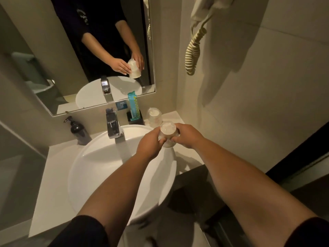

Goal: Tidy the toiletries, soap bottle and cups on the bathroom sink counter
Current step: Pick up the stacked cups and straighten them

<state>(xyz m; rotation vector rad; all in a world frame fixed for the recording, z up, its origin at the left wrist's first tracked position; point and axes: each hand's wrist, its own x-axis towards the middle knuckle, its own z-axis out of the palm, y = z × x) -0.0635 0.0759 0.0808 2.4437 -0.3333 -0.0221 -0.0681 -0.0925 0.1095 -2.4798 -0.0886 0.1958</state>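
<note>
The person wears a dark short-sleeved top (85, 232). Both forearms are bare. Both hands, left (149, 145) and right (187, 135), are ungloved.

no legible text, labels blurred

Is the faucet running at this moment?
Off, as far as visible: no stream falls from the faucet spout into the white basin, though lighting is dim. Both hands hold a wrapped cup beside it.

A wrapped cup (167, 133) is held upside down above the sink's right rim. A second wrapped cup (154, 117) stands inverted on the desk behind it, beside a black holder (138, 120) with a teal packet (133, 108) upright. A dark soap bottle (78, 131) stands left of the tap.
</note>
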